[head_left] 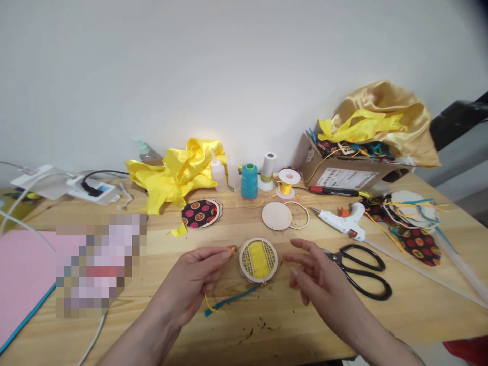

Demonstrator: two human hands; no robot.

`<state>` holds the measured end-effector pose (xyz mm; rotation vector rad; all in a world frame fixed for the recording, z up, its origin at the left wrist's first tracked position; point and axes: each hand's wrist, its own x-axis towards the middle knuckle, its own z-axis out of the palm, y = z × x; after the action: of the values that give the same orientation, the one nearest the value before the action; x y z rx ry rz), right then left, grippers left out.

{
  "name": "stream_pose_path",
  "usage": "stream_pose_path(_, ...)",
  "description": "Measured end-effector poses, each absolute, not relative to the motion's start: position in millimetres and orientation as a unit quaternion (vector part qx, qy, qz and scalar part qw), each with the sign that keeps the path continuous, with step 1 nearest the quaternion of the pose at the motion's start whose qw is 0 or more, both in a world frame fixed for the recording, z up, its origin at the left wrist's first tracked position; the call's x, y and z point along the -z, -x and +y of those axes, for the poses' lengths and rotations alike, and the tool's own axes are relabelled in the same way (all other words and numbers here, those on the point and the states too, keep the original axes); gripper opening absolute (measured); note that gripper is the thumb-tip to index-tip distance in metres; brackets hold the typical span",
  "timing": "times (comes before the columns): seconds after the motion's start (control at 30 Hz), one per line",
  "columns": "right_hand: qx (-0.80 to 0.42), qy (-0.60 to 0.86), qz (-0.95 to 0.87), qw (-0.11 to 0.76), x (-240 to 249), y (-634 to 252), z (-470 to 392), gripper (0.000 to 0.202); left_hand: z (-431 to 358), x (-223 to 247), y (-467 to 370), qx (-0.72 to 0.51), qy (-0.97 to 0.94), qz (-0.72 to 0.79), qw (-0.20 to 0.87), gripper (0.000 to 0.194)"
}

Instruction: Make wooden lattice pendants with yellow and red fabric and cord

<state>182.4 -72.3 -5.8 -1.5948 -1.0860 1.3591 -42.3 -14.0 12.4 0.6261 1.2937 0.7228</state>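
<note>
One head-worn camera looks forward and down from above the near edge of the wooden surface [293, 323], close over the left hand [202, 269] and right hand [314, 277], reaching past the surface's far edge to the pale wall [213, 71]

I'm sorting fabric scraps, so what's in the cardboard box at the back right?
Dark patterned fabric and blue scraps show in the cardboard box, with yellow fabric and shiny gold cloth heaped on top. Anything deeper is hidden by these and its sides.
</note>
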Motion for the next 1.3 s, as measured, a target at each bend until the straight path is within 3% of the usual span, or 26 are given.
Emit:
stream_pose_path(0.27, -0.64, 0.594, -0.307, 0.38, -10, -180, -64, 0.064, -18, -15, 46, -0.295, -0.242, 0.556, 0.738, 0.034)
stream_pose_path(0.57, -0.647, 0.584, -0.331, 0.361, -12, -183, -44, 0.058, -31, -14, 49, -0.276, -0.226, 0.537, 0.764, 0.028)
stream_pose_path(0.87, -0.504, 0.558, -0.612, 0.246, 1, -175, -3, 0.041, -58, -5, 38, -0.231, -0.215, 0.511, 0.799, 0.023)
stream_pose_path(1.07, -0.406, 0.523, -0.735, 0.146, -10, -155, 22, 0.044, -57, -2, 30, -0.215, -0.211, 0.503, 0.81, 0.026)
stream_pose_path(1.2, -0.401, 0.51, -0.749, 0.137, -21, -152, 31, 0.039, -58, -3, 30, -0.202, -0.22, 0.492, 0.818, 0.022)
stream_pose_path(1.3, -0.366, 0.531, -0.74, 0.191, -27, -163, 19, 0.042, -54, -9, 37, -0.18, -0.265, 0.506, 0.801, 0.018)
